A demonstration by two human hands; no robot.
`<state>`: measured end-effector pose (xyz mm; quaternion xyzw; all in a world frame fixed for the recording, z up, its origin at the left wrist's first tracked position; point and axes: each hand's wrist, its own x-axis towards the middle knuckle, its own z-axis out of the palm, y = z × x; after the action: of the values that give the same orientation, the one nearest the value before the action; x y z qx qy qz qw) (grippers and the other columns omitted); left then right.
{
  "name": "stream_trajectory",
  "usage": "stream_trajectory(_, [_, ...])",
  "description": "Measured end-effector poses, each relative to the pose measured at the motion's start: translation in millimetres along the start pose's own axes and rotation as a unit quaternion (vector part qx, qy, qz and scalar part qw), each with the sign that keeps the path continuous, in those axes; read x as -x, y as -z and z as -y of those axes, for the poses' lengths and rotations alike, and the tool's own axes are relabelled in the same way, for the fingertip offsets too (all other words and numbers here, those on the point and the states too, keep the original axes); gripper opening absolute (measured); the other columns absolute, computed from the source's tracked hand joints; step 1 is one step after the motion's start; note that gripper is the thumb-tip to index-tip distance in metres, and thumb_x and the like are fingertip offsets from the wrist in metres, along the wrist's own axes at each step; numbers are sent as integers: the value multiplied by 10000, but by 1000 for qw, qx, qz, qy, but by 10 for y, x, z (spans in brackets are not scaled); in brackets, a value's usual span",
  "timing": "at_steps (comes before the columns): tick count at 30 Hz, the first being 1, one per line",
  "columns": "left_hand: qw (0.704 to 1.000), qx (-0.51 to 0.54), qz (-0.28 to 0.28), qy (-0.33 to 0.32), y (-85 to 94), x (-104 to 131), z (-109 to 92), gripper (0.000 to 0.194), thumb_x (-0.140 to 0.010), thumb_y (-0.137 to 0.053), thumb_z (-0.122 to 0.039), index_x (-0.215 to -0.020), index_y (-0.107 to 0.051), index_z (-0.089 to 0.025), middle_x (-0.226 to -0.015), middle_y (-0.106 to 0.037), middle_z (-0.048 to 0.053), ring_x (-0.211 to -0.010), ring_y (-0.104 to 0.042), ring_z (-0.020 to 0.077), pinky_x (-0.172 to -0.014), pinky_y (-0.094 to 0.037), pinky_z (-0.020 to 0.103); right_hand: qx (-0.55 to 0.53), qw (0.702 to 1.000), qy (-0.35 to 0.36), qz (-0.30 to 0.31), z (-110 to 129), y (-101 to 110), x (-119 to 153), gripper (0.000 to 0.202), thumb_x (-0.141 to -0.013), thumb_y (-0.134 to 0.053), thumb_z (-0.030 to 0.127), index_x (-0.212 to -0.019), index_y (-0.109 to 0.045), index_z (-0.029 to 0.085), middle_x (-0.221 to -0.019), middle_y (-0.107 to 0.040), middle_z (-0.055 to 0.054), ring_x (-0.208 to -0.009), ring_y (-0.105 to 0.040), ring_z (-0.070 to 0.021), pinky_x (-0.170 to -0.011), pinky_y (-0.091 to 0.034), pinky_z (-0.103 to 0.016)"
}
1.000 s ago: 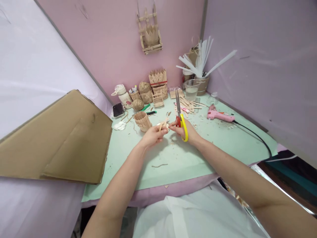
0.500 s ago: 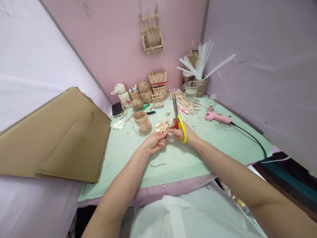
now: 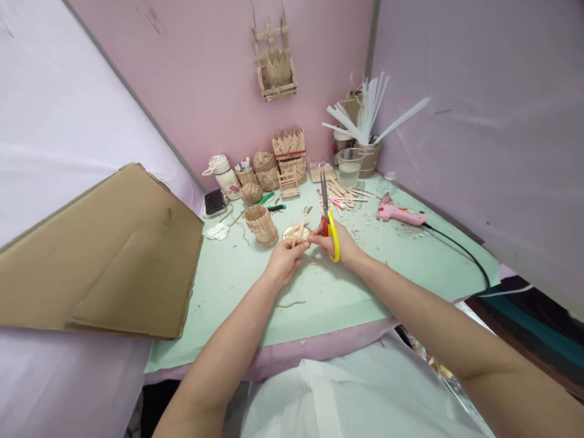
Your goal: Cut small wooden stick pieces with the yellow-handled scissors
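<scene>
Yellow-and-red-handled scissors (image 3: 334, 237) are held in my right hand (image 3: 343, 243), blades pointing up and away from me. My left hand (image 3: 285, 260) pinches a thin wooden stick piece (image 3: 300, 231) that points away over a small round disc (image 3: 288, 233). The fingertips of both hands meet or nearly meet; anything tiny between them is too small to make out. Just left of the hands stands a cup covered in wooden sticks (image 3: 261, 226).
Loose sticks (image 3: 349, 194) lie behind the hands, near a clear cup of water (image 3: 350, 171). A pink glue gun (image 3: 401, 215) with a black cord is at right. Twine balls (image 3: 250, 193), a bottle (image 3: 223, 176) and a phone (image 3: 214, 202) sit at back left; cardboard (image 3: 132, 261) leans left.
My left hand has turned slightly, its fingers now more extended, and the stick piece shows more clearly. The whole view has shifted a little. The scissors remain in my right hand.
</scene>
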<state>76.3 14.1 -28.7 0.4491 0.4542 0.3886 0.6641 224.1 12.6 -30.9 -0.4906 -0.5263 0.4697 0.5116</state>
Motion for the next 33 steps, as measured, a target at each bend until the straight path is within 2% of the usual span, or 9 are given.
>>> stream_trajectory(5, [998, -43, -29, -33, -20, 0, 8, 309, -566, -766, -360, -670, -607, -117, -542, -420, -54, -445, -236, 17, -414, -128, 200, -27, 1000, -9, -9, -42, -5, -8, 431, -543, -724, 402, -719, -371, 230, -689, -597, 17, -515, -431, -97, -453, -347, -235])
stream_trajectory(12, [997, -53, -41, -32, -20, -5, 13, 315, -570, -754, -382, -663, -604, -121, -562, -435, -49, -468, -243, 26, -438, -164, 198, -47, 999, -23, -9, -42, -9, 0, 436, -546, -726, 371, -726, -353, 236, -702, -604, 21, -500, -409, -92, -418, -323, -226])
stream_trajectory(19, [997, -63, -28, -32, 0, -16, 36, 323, -571, -749, -394, -675, -610, -121, -595, -460, -37, -479, -268, 26, -437, -164, 193, -38, 999, -27, 1, -84, -1, -18, 393, -561, -714, 358, -716, -378, 229, -676, -588, 26, -483, -407, -86, -409, -326, -224])
stream_trajectory(24, [998, -55, -11, -4, 21, -31, 46, 322, -554, -764, -369, -695, -621, -117, -563, -444, -42, -453, -231, 18, -428, -132, 204, -27, 999, -34, 13, -127, -1, -32, 345, -580, -687, 375, -708, -406, 224, -640, -571, 39, -448, -383, -84, -393, -305, -235])
stream_trajectory(26, [999, -43, -10, 5, 31, -27, 35, 303, -577, -746, -348, -737, -639, -114, -617, -501, -19, -450, -227, 13, -424, -133, 207, 9, 1000, -17, -19, -133, 25, -47, 314, -584, -675, 354, -705, -417, 222, -657, -584, 30, -476, -422, -96, -435, -341, -247])
stream_trajectory(30, [1000, 0, -4, 7, 61, -14, 4, 191, -618, -662, -211, -774, -656, -101, -778, -570, 33, -456, -240, 0, -411, -157, 191, 130, 978, 48, -153, -158, 132, -90, 237, -593, -635, 271, -719, -441, 219, -710, -623, 2, -598, -513, -140, -592, -397, -286])
stream_trajectory(33, [999, 30, 10, 9, 77, -13, -6, 170, -623, -600, -148, -772, -656, -88, -783, -559, 41, -455, -220, -3, -403, -167, 174, 171, 968, 64, -173, -186, 196, -103, 195, -632, -589, 253, -768, -453, 221, -772, -638, -5, -648, -529, -153, -630, -389, -297])
